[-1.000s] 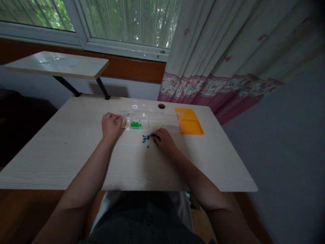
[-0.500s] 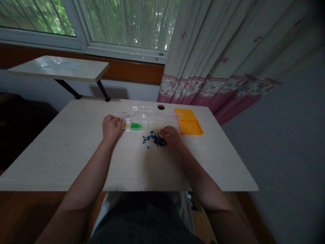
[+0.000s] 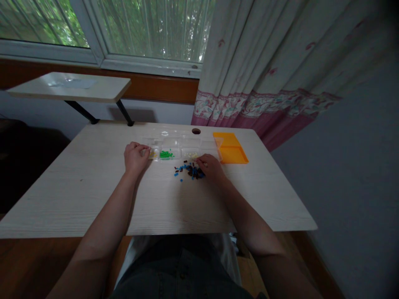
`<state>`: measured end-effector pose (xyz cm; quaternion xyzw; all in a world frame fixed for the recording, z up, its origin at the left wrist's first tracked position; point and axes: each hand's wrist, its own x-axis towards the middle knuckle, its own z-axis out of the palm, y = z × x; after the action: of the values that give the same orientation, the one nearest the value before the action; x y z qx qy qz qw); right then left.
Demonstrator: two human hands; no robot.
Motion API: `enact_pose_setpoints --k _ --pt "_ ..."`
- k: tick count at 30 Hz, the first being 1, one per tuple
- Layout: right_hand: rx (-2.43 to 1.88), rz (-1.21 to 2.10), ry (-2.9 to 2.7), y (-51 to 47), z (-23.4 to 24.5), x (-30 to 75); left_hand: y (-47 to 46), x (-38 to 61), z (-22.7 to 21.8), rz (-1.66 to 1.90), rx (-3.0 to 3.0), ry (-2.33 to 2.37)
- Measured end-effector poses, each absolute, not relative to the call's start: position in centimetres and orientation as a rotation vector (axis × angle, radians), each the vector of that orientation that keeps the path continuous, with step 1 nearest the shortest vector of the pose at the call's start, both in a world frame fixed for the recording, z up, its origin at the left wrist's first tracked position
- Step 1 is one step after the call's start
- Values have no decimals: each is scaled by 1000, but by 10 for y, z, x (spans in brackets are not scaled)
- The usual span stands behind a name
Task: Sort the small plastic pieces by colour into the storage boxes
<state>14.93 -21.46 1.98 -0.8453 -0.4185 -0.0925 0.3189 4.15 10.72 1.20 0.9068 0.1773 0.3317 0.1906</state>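
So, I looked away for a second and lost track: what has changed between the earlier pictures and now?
The right hand has moved to the right, leaving more of the blue and dark pieces in view; whether it let any go is unclear. The left hand stays at the left end of the clear tray; the green pieces and orange tray look unmoved.

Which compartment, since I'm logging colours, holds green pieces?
The near-row compartment between the yellow pieces by the left hand and the pale pieces by the right hand; only it shows green pieces.
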Motion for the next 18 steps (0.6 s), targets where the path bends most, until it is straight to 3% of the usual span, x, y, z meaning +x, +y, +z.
enact_pose_setpoints --k 18 --pt "-2219 -271 -886 -215 23 151 98 42 24 935 2505 440"
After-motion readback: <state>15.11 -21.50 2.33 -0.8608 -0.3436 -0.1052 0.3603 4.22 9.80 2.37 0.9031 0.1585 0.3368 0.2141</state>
